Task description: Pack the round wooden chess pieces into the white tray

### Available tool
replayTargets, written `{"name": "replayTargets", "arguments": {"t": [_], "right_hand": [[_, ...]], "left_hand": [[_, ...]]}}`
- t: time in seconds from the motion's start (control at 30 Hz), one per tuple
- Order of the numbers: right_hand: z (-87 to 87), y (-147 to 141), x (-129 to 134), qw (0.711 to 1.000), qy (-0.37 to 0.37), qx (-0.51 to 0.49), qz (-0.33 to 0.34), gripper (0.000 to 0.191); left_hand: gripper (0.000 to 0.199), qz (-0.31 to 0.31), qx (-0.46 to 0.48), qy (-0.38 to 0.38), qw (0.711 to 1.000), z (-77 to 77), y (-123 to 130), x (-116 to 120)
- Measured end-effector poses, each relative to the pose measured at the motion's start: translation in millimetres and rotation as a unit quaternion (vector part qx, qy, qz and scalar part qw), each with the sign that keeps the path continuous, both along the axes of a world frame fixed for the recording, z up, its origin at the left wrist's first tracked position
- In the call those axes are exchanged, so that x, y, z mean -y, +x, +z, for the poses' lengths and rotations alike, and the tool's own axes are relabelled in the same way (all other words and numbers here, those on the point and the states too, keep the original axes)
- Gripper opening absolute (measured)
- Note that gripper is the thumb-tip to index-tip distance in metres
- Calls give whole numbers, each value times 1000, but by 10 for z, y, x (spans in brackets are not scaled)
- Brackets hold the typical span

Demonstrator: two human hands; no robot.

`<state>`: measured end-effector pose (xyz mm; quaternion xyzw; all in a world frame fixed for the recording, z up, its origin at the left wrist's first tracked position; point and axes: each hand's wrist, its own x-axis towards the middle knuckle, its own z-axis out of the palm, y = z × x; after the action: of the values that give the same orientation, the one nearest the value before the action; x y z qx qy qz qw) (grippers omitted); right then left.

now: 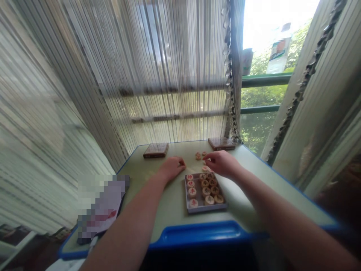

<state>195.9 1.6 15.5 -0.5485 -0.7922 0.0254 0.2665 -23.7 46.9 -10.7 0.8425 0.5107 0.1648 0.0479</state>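
Observation:
An open shallow box (207,209) stands in the middle of the table, with round Chinese chess pieces (209,200) in it: red-lettered ones down the left side, dark-lettered ones on the right. Just beyond the box, a few loose Chinese chess pieces (198,155) lie on the tabletop. My right hand (221,162) is above the far right corner of the box, its thumb and fingertips drawn together at a small piece among the loose ones. My left hand (172,168) rests on the table left of the box, fingers curled in; what they hold, if anything, is hidden.
Two flat brown boxes (156,149) lie along the far edge, one left and one right. A blurred, pixelated flat item (105,207) lies at the left side. The light tabletop (239,210) has a raised blue rim (201,232). String curtains (175,75) hang behind it.

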Motion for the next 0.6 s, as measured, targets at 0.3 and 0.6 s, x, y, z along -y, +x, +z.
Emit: {"name": "replayTargets", "arguments": {"t": [0.3,0.6], "right_hand": [[-265,250,-395,986,-81,14,-147,30],[-354,296,-504,984,-100,-3,-150,31]], "left_hand": [[44,42,40,2,998,-94,-15,21],[29,41,18,2,999,-80,2,29]]}}
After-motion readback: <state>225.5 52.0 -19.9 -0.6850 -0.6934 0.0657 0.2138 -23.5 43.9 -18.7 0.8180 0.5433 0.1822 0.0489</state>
